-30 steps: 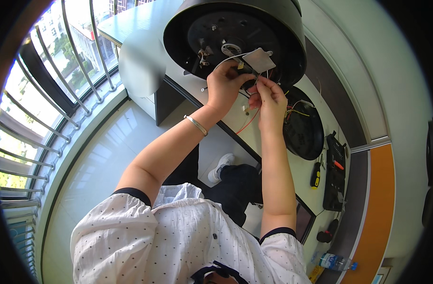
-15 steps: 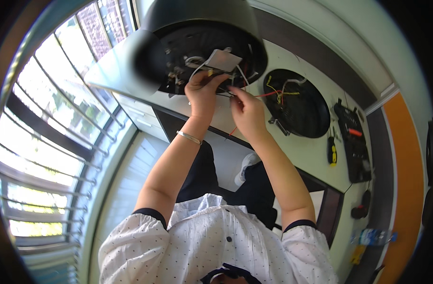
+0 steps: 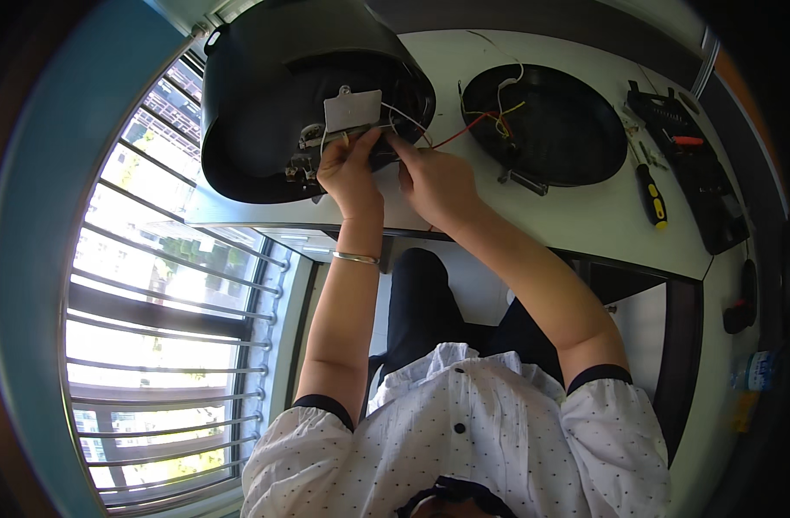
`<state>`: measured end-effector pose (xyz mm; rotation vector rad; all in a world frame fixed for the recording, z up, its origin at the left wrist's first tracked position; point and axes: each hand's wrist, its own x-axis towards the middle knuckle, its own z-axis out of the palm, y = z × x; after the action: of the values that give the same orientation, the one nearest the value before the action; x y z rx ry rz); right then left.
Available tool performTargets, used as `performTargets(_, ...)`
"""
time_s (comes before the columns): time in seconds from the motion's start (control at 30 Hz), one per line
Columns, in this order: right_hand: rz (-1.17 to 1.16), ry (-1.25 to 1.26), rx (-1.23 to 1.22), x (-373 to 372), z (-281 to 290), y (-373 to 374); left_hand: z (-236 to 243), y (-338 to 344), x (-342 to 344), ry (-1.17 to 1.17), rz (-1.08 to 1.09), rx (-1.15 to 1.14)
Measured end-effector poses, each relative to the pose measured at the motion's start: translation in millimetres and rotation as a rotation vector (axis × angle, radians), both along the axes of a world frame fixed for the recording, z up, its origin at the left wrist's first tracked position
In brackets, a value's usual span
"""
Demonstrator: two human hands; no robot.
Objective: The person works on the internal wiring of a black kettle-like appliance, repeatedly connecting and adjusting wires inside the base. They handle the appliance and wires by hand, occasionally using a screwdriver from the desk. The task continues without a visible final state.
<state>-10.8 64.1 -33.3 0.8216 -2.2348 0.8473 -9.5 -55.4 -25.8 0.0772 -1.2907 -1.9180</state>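
Note:
A large black appliance housing (image 3: 257, 112) lies open-side toward me on the table, its inside showing wires and small metal parts. A pale metal plate (image 3: 352, 110) stands in it beside the white wires (image 3: 405, 113). My left hand (image 3: 352, 180) pinches a thin wire just under the plate. My right hand (image 3: 436, 177) meets it from the right, thumb and forefinger closed on a wire; the fingertips partly hide the joint between them. From there a red wire (image 3: 451, 136) runs to the round black cover (image 3: 568, 129), where yellow and white wires also lie.
On the right of the white table (image 3: 576, 216) lie a yellow-and-black screwdriver (image 3: 651, 197) and an open black tool case (image 3: 701, 177) holding a red-handled tool (image 3: 687, 140). A plastic bottle (image 3: 758, 371) is at the far right. Barred windows (image 3: 170, 345) line the left.
My view has shifted, so more of the housing and the round cover shows. The hands stay close together at the wires, with the right hand turned more sideways and its fingers nearer the left.

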Motion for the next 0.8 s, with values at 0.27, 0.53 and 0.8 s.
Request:
performTargets(0.27, 0.044, -0.02, -0.012, 0.6, 2.4, 2.1, 6.7, 6.8, 1.3, -0.074, 0.063, -0.095)
performTargets(0.53, 0.122, 0.001, -0.031, 1.1, -7.4, 7.2, 3.4, 7.6, -1.7, -0.077, 0.066, -0.091)
performTargets(0.8, 0.153, 0.122, -0.274, 8.1, -9.9, 12.0, 4.6, 9.5, 0.8, -0.089, 0.02, -0.115)
